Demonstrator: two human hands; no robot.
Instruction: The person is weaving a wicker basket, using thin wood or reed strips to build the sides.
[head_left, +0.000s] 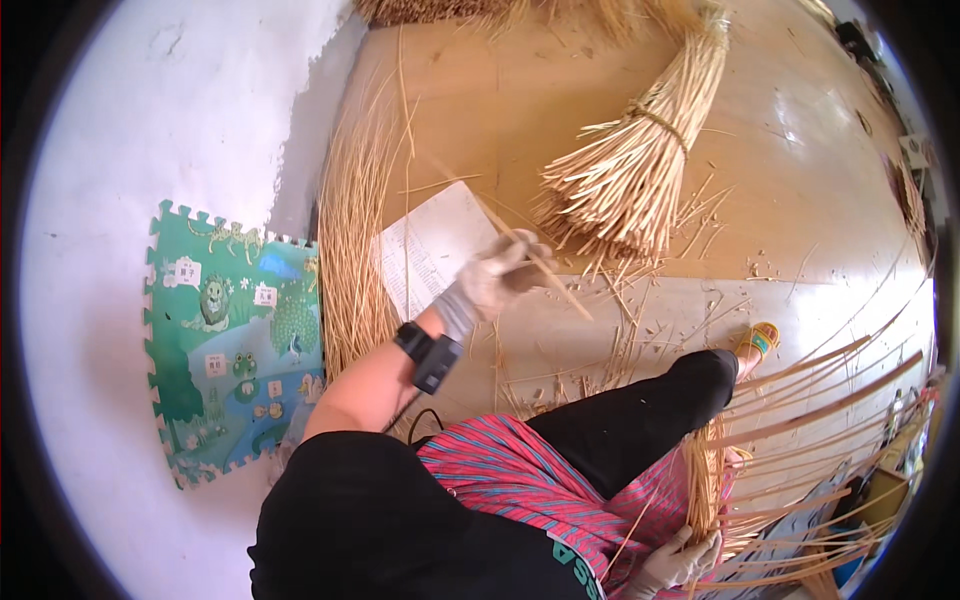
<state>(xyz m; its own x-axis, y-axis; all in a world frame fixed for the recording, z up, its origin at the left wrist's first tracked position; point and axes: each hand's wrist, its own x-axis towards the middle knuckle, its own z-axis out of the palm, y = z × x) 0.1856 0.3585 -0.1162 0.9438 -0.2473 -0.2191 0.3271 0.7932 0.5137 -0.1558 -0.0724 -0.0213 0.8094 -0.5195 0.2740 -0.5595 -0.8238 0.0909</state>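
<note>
My left hand (500,275), in a whitish glove, is closed around a thin wicker rod (567,292) whose ends stick out on both sides. It is slightly blurred and hovers beside a printed sheet of paper (425,245). At the lower right my gloved right hand (678,565) grips the edge of a partly woven wicker piece (706,480) lying against my lap. Long loose rods (800,455) fan out from this piece toward the right. The fingers of my right hand are partly hidden at the lower rim.
A tied bundle of wicker rods (640,165) lies on the wooden board (470,110). Long loose strands (350,230) run along the wall next to a green foam puzzle mat (235,340). Cut scraps (625,320) litter the floor around my outstretched leg (650,410).
</note>
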